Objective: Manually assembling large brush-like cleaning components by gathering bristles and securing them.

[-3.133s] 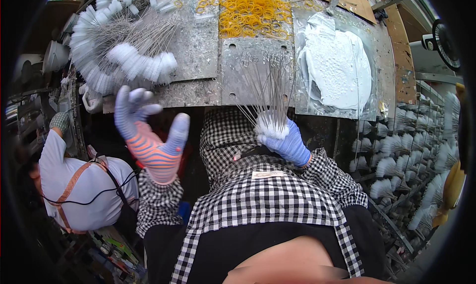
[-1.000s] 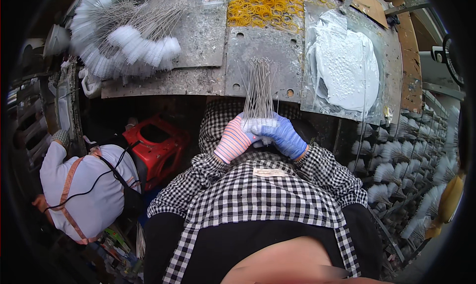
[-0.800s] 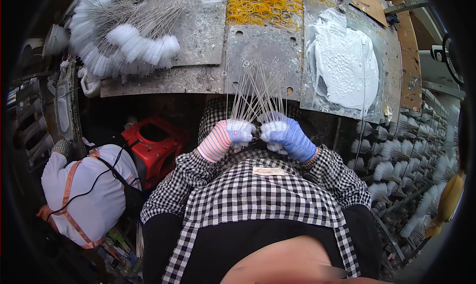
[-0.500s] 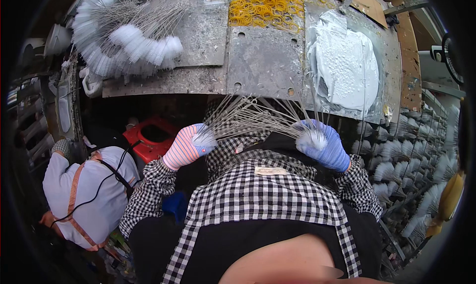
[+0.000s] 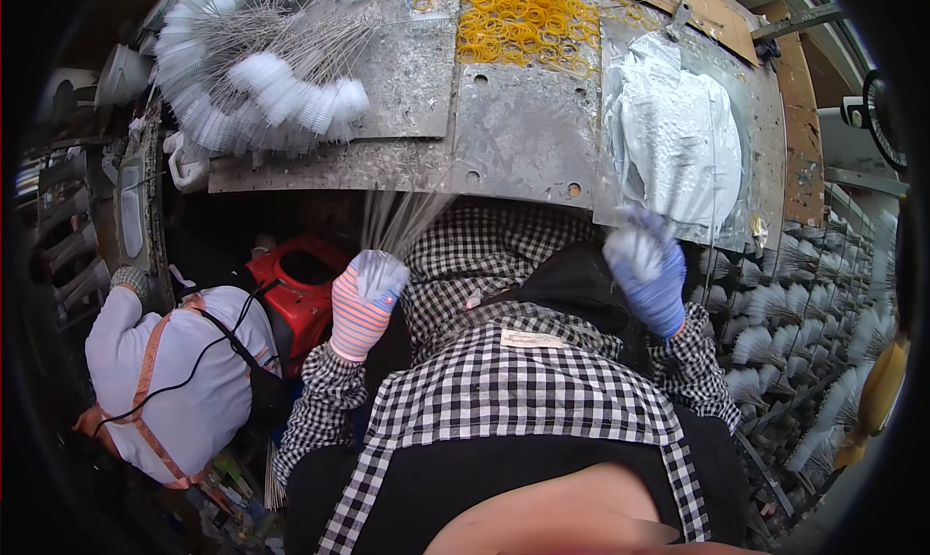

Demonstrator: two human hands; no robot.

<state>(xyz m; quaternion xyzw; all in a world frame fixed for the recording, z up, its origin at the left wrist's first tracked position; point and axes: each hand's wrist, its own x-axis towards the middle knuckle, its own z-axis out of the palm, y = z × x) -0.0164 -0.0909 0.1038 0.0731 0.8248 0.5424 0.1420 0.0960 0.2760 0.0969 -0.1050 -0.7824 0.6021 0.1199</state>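
Observation:
My left hand, in an orange-striped glove, is closed round a bunch of wire brushes. Their white bristle ends sit at the fist, and the thin wire stems fan up to the table's near edge. In a blue-striped glove, my right hand is closed on another brush bunch, smeared by motion. Its stems reach faintly over the white paste, spread thick on a plate at the table's right; whether they touch the paste I cannot tell.
A heap of white-bristled wire brushes covers the metal table's left side. Yellow rubber bands lie at the back middle. Racks of brushes stand at the right. At the left, a co-worker bends beside a red plastic stool.
My hands have moved apart and the two bunches, crossed before, are now separate. The left bunch has turned to point upward; the right hand has risen toward the paste.

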